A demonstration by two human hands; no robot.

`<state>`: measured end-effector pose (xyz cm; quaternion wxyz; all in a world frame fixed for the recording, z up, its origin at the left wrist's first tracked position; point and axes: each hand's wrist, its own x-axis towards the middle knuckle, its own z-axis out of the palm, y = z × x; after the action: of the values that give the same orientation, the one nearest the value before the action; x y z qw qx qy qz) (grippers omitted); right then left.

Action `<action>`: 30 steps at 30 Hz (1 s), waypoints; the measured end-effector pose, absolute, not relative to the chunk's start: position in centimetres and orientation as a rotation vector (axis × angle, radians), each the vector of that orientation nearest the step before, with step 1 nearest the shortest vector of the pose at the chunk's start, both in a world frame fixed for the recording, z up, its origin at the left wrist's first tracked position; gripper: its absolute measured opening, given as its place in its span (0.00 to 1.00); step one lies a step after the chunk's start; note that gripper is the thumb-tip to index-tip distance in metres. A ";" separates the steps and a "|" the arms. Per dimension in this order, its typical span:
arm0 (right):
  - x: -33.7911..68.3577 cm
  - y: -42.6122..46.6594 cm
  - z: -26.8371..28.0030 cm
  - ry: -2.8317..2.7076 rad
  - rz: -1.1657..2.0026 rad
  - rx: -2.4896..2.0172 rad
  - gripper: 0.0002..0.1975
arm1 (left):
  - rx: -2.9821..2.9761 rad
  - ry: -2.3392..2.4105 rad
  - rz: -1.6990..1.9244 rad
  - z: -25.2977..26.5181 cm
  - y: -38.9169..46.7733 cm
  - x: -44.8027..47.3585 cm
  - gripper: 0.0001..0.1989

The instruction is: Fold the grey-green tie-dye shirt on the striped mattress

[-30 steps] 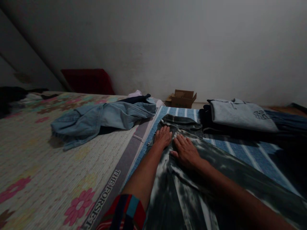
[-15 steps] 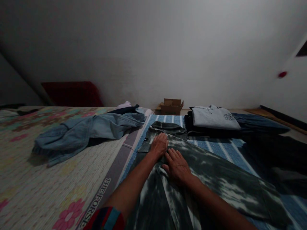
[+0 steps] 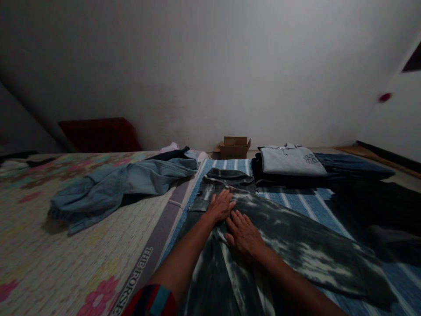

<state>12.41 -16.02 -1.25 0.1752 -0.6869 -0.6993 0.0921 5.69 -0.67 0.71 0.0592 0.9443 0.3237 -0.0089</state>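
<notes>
A dark green and white tie-dye jacket (image 3: 305,245) lies spread on a blue striped sheet (image 3: 289,199), its collar (image 3: 230,175) toward the wall and one sleeve stretched to the right. My left hand (image 3: 221,205) rests palm down on the jacket's upper front, fingers extended. Just right of it and a little nearer to me, my right hand (image 3: 245,232) also presses flat on the cloth. The fingertips of the two hands are close together. Neither hand grips anything.
Rumpled light blue jeans (image 3: 128,182) lie on the flowered cover (image 3: 92,259) at left. Behind the jacket stands an open cardboard box (image 3: 233,149). To the right are a folded grey top (image 3: 291,161), folded blue denim (image 3: 351,166) and dark clothes (image 3: 378,206).
My left hand has slid slightly toward me along the jacket. The right hand stays flat in nearly the same spot. The camera view has shifted a little.
</notes>
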 end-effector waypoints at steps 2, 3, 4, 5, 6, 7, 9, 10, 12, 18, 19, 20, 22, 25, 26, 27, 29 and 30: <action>12.4 -16.4 -1.1 -1.983 0.274 -1.936 0.29 | 2.883 0.998 0.016 1.0 -0.7 6.0 0.23; 12.4 -16.6 -1.0 -1.987 0.281 -1.929 0.29 | 2.900 1.003 0.048 1.2 -0.7 6.3 0.22; 12.4 -16.9 -0.9 -1.998 0.290 -1.915 0.29 | 2.921 1.000 0.080 1.4 -0.7 6.6 0.21; 12.4 -17.1 -0.8 -2.016 0.301 -1.896 0.30 | 2.945 0.990 0.110 1.7 -0.6 7.0 0.20; 12.3 -17.4 -0.7 -2.038 0.314 -1.875 0.30 | 2.970 0.972 0.130 2.0 -0.5 7.4 0.20; 12.2 -17.6 -0.6 -2.056 0.326 -1.858 0.30 | 2.995 0.945 0.138 2.4 -0.3 7.9 0.21; 12.1 -17.9 -0.4 -2.082 0.343 -1.835 0.31 | 3.044 0.880 0.114 3.2 0.2 9.0 0.21; 12.0 -18.0 -0.3 -2.087 0.347 -1.830 0.31 | 3.065 0.847 0.080 3.6 0.5 9.6 0.20; 12.0 -18.1 -0.1 -2.086 0.350 -1.819 0.31 | 3.100 0.799 -0.022 4.3 1.1 10.7 0.15; 12.1 -18.4 0.0 -2.106 0.348 -1.729 0.29 | 3.172 0.778 -0.212 5.8 1.4 13.3 0.11; 12.1 -18.5 0.0 -2.111 0.355 -1.716 0.29 | 3.175 0.781 -0.231 6.0 1.4 13.6 0.11; 12.1 -18.5 0.0 -2.114 0.363 -1.708 0.29 | 3.176 0.783 -0.250 6.2 1.4 13.8 0.11; 12.2 -18.5 -0.1 -2.116 0.376 -1.697 0.29 | 3.169 0.781 -0.293 6.4 1.3 14.2 0.11; 12.1 -18.4 -0.3 -2.109 0.381 -1.694 0.29 | 3.136 0.761 -0.388 6.6 1.4 14.7 0.10; 12.1 -18.3 -0.3 -2.105 0.381 -1.695 0.29 | 3.119 0.750 -0.426 6.7 1.4 14.8 0.10; 12.0 -18.3 -0.2 -2.103 0.381 -1.696 0.29 | 3.101 0.737 -0.459 6.7 1.5 15.0 0.10; 12.0 -18.3 -0.1 -2.102 0.383 -1.696 0.28 | 3.069 0.702 -0.509 6.7 1.7 15.2 0.10; 12.0 -18.3 -0.1 -2.103 0.385 -1.694 0.28 | 3.057 0.683 -0.524 6.7 1.9 15.3 0.10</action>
<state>11.99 -18.35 -0.09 0.2055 -0.6076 -0.7547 0.1381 15.27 1.88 6.65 -0.0169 0.9624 0.2149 -0.1651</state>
